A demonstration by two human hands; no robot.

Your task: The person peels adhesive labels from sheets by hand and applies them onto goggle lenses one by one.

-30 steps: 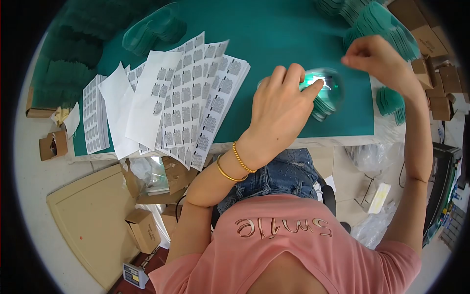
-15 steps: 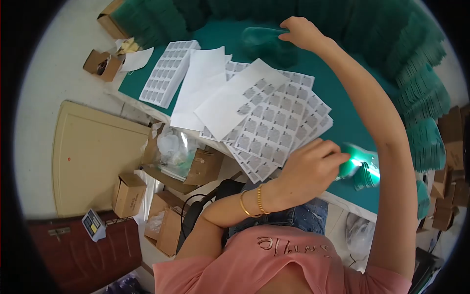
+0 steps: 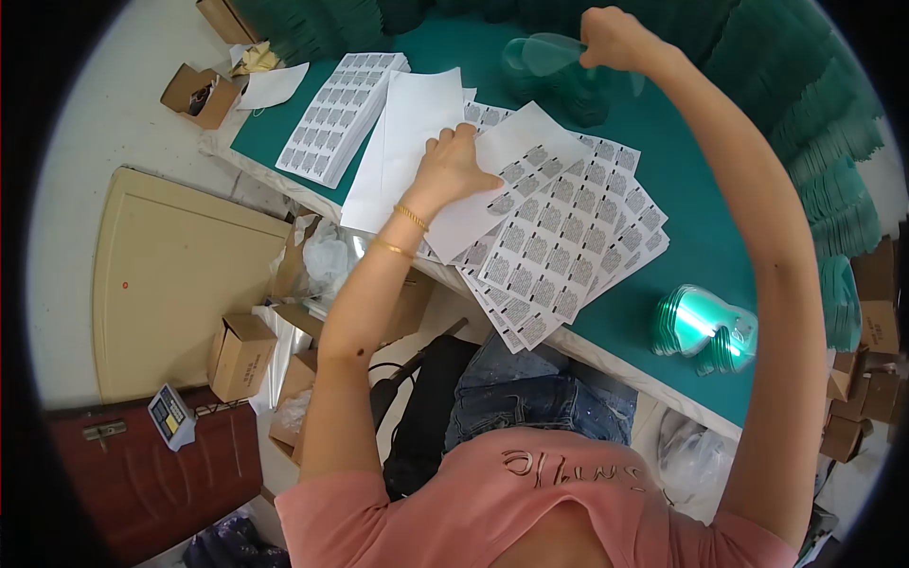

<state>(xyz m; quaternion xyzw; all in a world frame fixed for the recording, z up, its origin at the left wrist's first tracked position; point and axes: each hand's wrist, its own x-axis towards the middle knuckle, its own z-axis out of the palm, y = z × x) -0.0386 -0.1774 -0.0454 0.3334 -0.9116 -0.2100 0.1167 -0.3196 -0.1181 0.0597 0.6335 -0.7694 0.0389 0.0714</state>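
Observation:
My left hand [image 3: 456, 167] is over the fanned sheets, its fingers apart, near a mostly blank white sheet [image 3: 412, 133] and a partly stickered one [image 3: 511, 151]. Printed label sheets [image 3: 549, 237] spread out to its right. At the far side of the table my right hand [image 3: 615, 40] pinches the end of a clear, green-tinted curved piece [image 3: 549, 55], which is raised over a pile of similar pieces [image 3: 578, 99]. Another stack of these pieces [image 3: 701, 322] lies near the front edge at the right, touched by neither hand.
A thick stack of label sheets [image 3: 341, 118] lies at the table's left. Tall rows of green stacked pieces [image 3: 810, 123] line the back and right. Cardboard boxes [image 3: 241, 358] stand below the table at the left, and others [image 3: 876, 327] at the right.
My left hand has left the stack at the right and moved left over the sheets. My right hand has reached to the far pile and now lifts a clear piece. The view has turned leftward.

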